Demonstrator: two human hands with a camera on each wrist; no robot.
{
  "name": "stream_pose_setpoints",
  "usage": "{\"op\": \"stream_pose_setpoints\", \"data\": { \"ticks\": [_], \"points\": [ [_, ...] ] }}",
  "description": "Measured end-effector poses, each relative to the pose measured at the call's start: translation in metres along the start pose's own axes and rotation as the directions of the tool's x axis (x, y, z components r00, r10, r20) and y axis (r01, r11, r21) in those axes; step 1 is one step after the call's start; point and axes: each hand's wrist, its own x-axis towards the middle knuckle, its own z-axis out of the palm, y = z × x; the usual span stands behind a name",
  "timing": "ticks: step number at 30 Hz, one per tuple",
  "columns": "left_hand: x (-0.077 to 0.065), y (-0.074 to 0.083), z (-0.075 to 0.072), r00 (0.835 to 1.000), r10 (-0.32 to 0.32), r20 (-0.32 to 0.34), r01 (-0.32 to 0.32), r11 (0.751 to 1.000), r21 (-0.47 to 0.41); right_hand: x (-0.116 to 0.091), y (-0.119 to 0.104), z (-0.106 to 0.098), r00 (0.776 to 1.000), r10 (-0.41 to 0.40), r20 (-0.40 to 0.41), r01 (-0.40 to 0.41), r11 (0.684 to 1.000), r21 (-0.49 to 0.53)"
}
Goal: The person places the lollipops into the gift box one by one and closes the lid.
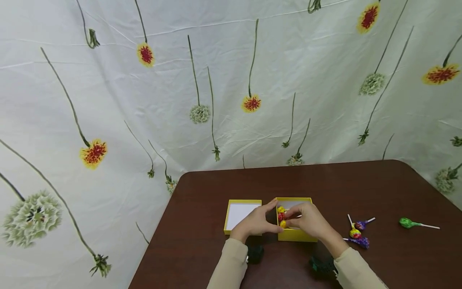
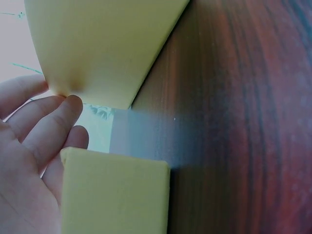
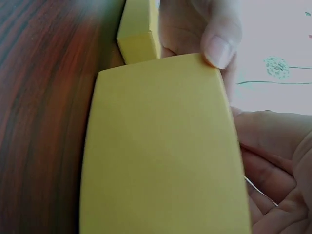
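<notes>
Wrapped lollipops (image 1: 281,216): resting inside the open box, red and yellow heads clustering along its left wall; sticks mostly hiding beneath fingers.
Yellow box (image 1: 297,236): standing open on the dark wooden table (image 1: 195,249), between both hands.
Yellow-rimmed lid (image 1: 240,216): lying white inside upward, just left of the box.
Loose lollipops: two purple lollipops (image 1: 362,242) and a yellow-and-red lollipop (image 1: 355,233) bunching near the box's right side; a green lollipop (image 1: 406,222) lying well apart, farther right.
Risk at the box: possibly sliding or tilting, should fingers be pushing against a wall while the bracing at the left end is slackening.
Risk among the sticks: probably crossing or catching on a wall, through crowding, and so lifting neighbouring heads out of line.
Left hand (image 1: 257,220): spreading across the box's left end, thumb bracing the near corner, fingertips meeting the far one; clamping on the box.
Right hand (image 1: 308,218): arching over the box from the near right, fingers bending down beside the lollipops; whether pinching one, impossible to tell.
Cream sleeves (image 1: 229,259): converging from the near edge, covering both forearms.
</notes>
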Motion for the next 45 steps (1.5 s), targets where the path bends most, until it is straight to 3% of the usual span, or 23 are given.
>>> {"op": "stream_pose_setpoints", "data": {
  "ticks": [11, 21, 28, 38, 45],
  "points": [
    [0.002, 0.0, -0.002, 1.0, -0.022, -0.012, 0.022, 0.999, 0.025, -0.015, -0.004, -0.032, 0.992, 0.081, -0.101, -0.091, 0.992, -0.091],
    [0.0, -0.001, -0.002, 1.0, -0.016, 0.001, 0.016, 1.0, 0.019, -0.044, 0.023, -0.08, 0.972, 0.169, -0.164, -0.196, 0.966, -0.17],
    [-0.003, -0.004, -0.003, 1.0, -0.029, -0.012, 0.029, 1.0, 0.011, -0.06, 0.052, -0.107, 0.964, 0.24, -0.11, -0.249, 0.966, -0.074],
    [-0.001, -0.006, 0.003, 1.0, -0.026, -0.005, 0.026, 0.999, 0.024, -0.067, 0.087, -0.127, 0.971, 0.231, -0.063, -0.239, 0.943, -0.233],
    [0.001, -0.001, 0.001, 1.0, -0.021, -0.001, 0.021, 1.0, 0.01, -0.069, 0.1, -0.138, 0.974, 0.223, 0.035, -0.21, 0.952, -0.224]
  ]
}}
